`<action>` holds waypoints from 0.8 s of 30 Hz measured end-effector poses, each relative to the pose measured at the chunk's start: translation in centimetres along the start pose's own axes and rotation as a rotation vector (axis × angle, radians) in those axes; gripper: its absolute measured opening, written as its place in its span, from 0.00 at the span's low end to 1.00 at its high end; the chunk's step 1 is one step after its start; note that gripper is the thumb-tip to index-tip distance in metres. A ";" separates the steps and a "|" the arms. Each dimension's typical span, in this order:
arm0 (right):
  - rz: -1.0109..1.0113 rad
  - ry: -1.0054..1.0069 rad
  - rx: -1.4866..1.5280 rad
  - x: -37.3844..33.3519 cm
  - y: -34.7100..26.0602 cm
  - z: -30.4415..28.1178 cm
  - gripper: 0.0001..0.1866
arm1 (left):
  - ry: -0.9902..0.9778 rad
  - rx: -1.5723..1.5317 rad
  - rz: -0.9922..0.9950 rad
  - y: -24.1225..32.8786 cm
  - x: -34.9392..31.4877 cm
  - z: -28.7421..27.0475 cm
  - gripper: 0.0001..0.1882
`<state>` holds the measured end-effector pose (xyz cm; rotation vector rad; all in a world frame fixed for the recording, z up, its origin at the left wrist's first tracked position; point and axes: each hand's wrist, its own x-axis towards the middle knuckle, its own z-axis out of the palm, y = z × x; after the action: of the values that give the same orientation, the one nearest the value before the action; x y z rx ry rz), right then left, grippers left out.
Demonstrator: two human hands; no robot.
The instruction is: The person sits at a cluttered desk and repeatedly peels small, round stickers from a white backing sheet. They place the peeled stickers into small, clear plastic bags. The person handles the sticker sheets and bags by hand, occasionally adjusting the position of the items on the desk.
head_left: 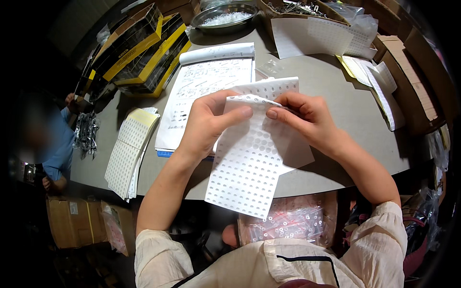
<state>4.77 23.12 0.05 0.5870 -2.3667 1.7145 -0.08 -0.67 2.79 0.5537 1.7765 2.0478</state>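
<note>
My left hand [204, 117] and my right hand [312, 117] hold a white sheet of small round stickers [245, 177] above the table's front edge. Its top is bent over into a ridge between my hands. The left thumb and fingers clasp the ridge's left side, while my right thumb and index finger pinch its right end. Small printed marks cover the stickers; a patch of discs below the fold looks blank. Behind it, another white sticker sheet [288, 85] shows at the top. Whether anything small is between my right fingertips is hidden.
A written notepad [206, 79] lies behind my left hand, with stacked sticker sheets [129, 149] farther left. Black-and-yellow boxes [144, 53], a metal bowl [224, 24] and cardboard boxes line the back. Below the edge sits a box of bagged washers [288, 221]. A person [55, 144] is at left.
</note>
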 end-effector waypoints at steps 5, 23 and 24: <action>-0.004 0.040 0.042 0.5 0.1 -0.1 0.10 | 0.030 0.041 0.073 -0.2 0.5 -0.8 0.15; 0.177 0.009 0.206 0.7 -2.0 -1.8 0.10 | 0.071 0.084 0.163 -0.6 0.7 -1.0 0.15; 0.095 0.083 0.115 0.8 -2.1 -2.5 0.10 | 0.082 0.112 0.185 -0.5 0.6 -1.0 0.15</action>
<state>4.59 24.74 2.99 0.4166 -2.2851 1.8872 -1.17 -1.14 2.16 0.7001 1.9625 2.1293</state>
